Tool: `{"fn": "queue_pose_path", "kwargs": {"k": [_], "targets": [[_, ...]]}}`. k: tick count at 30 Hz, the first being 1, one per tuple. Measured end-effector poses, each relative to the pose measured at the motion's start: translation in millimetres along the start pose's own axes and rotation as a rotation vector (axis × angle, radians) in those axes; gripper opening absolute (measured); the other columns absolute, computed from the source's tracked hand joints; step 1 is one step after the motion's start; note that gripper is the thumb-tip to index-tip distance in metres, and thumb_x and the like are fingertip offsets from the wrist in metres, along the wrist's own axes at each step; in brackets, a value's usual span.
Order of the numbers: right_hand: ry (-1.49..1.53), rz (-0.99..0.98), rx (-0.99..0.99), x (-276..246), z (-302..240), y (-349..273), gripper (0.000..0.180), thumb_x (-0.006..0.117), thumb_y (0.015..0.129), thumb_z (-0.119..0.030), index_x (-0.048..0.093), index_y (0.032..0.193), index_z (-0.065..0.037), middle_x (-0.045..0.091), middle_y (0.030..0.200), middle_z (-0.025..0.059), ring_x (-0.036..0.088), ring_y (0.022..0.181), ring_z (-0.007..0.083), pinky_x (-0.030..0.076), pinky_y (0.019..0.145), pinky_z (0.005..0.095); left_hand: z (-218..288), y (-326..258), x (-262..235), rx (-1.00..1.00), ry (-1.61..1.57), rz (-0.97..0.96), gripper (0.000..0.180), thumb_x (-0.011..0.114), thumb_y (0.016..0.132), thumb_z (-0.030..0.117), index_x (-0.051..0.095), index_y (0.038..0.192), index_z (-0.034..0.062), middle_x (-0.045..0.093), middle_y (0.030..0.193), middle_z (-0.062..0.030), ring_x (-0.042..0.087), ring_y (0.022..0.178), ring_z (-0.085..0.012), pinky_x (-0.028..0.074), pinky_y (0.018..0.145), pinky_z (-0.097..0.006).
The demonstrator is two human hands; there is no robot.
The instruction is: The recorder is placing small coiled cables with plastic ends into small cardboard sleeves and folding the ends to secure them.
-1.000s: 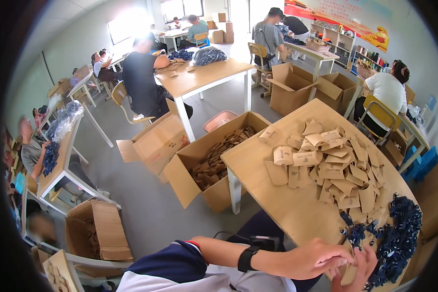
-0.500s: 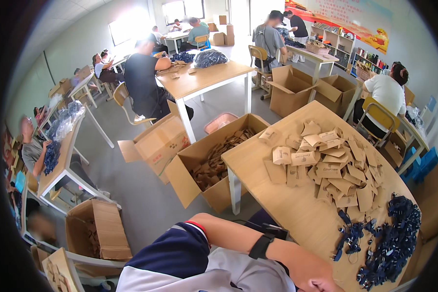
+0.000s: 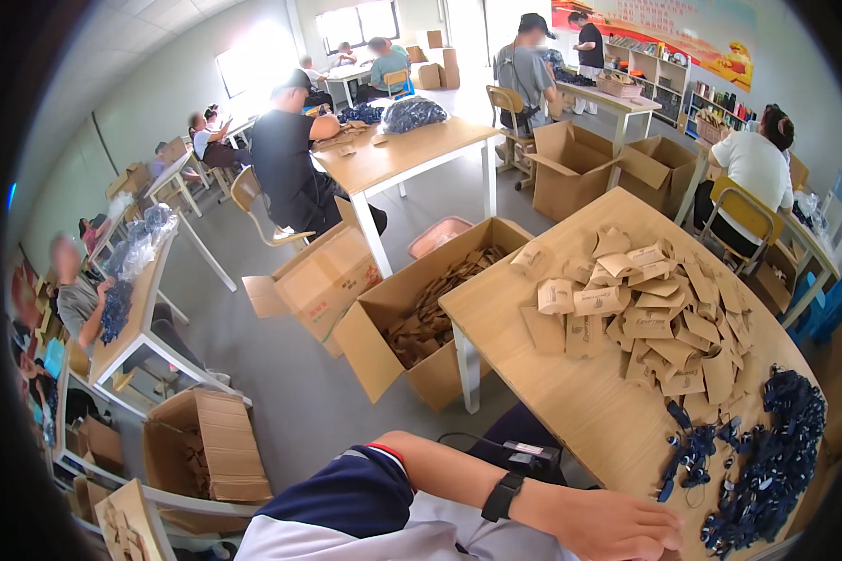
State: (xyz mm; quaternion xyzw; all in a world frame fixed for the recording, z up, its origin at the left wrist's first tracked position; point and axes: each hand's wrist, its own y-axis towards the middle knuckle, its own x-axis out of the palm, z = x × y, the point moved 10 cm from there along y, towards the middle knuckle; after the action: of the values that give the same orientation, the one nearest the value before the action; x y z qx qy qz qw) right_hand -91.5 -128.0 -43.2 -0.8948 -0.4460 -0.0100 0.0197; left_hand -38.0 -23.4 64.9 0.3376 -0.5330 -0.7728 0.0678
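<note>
My left hand (image 3: 617, 525), with a black band on its wrist, reaches over the near edge of the wooden table (image 3: 552, 411). Its fingers are bent and pressed together; whatever they hold is hidden at the lower edge of the picture. My right hand is out of view. Nearest the left hand lies a small cluster of dark blue corded items (image 3: 690, 449) with silvery bits, which look like coiled earphones. A larger heap of the same corded items (image 3: 775, 463) is just right of it. Beyond spreads a pile of brown kraft-paper pillow boxes (image 3: 660, 313), some folded up, others flat.
An open carton (image 3: 374, 351) full of brown paper boxes stands left of my table. Another carton (image 3: 239, 444) is at lower left. A black device with a cord (image 3: 531, 458) sits beside my forearm. Several people work at other tables (image 3: 421, 145) around the room.
My left hand has moved up and right from the lower edge, so more of its back and fingers show. The whole view has shifted slightly; the piles look the same.
</note>
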Motion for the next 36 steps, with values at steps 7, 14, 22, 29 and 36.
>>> {"fn": "queue_pose_path", "kwargs": {"k": [7, 14, 22, 29, 36], "targets": [[-0.277, 0.035, -0.37, -34.7, -35.7, -21.8, 0.053, 0.062, 0.088, -0.036, 0.052, 0.121, 0.005, 0.047, 0.132, 0.0163, 0.055, 0.115, 0.0268, 0.041, 0.1, 0.0409, -7.6, 1.8, 12.1, -0.105, 0.325, -0.234, 0.028, 0.051, 0.095, 0.019, 0.059, 0.12, 0.0087, 0.044, 0.147, -0.0127, 0.048, 0.132, -0.0287, 0.038, 0.108, -0.046], [-1.332, 1.238, -0.395, -211.6, -22.3, -189.0, 0.046, 0.077, 0.079, -0.017, 0.054, 0.114, 0.001, 0.061, 0.103, 0.0102, 0.058, 0.097, 0.0261, 0.047, 0.088, 0.0385, -31.2, -61.1, -29.1, -0.356, -0.003, -0.109, 0.031, 0.067, 0.081, 0.004, 0.059, 0.109, 0.0124, 0.068, 0.113, -0.0039, 0.065, 0.105, -0.0246, 0.042, 0.101, -0.052], [-1.386, 0.934, -0.253, -189.1, 5.5, -146.9, 0.052, 0.072, 0.079, 0.002, 0.054, 0.128, 0.0, 0.06, 0.123, 0.0175, 0.06, 0.106, 0.0315, 0.048, 0.093, 0.0397, -68.5, -89.7, -74.3, -0.61, -0.067, 0.22, 0.028, 0.064, 0.071, -0.011, 0.057, 0.092, 0.0064, 0.07, 0.085, -0.0116, 0.064, 0.073, -0.0267, 0.049, 0.083, -0.043], [-1.284, -0.27, -0.787, -2.0, -51.4, 41.6, 0.041, 0.063, 0.074, -0.003, 0.065, 0.115, -0.006, 0.068, 0.113, 0.0062, 0.062, 0.093, 0.0205, 0.05, 0.078, 0.0303, -107.2, -30.7, -24.0, -0.66, 0.26, -0.287, 0.033, 0.055, 0.078, -0.013, 0.057, 0.106, 0.0028, 0.064, 0.099, -0.0116, 0.059, 0.079, -0.0306, 0.048, 0.079, -0.04], [-1.193, -0.272, -0.987, 15.8, -41.5, 61.4, 0.036, 0.061, 0.083, -0.008, 0.062, 0.12, -0.006, 0.065, 0.105, 0.0075, 0.06, 0.095, 0.0221, 0.047, 0.08, 0.0283, -158.7, -38.7, 17.7, -0.437, 0.268, -0.408, 0.034, 0.061, 0.072, -0.006, 0.062, 0.104, 0.0056, 0.061, 0.109, -0.0058, 0.05, 0.112, -0.0258, 0.041, 0.09, -0.039]]}}
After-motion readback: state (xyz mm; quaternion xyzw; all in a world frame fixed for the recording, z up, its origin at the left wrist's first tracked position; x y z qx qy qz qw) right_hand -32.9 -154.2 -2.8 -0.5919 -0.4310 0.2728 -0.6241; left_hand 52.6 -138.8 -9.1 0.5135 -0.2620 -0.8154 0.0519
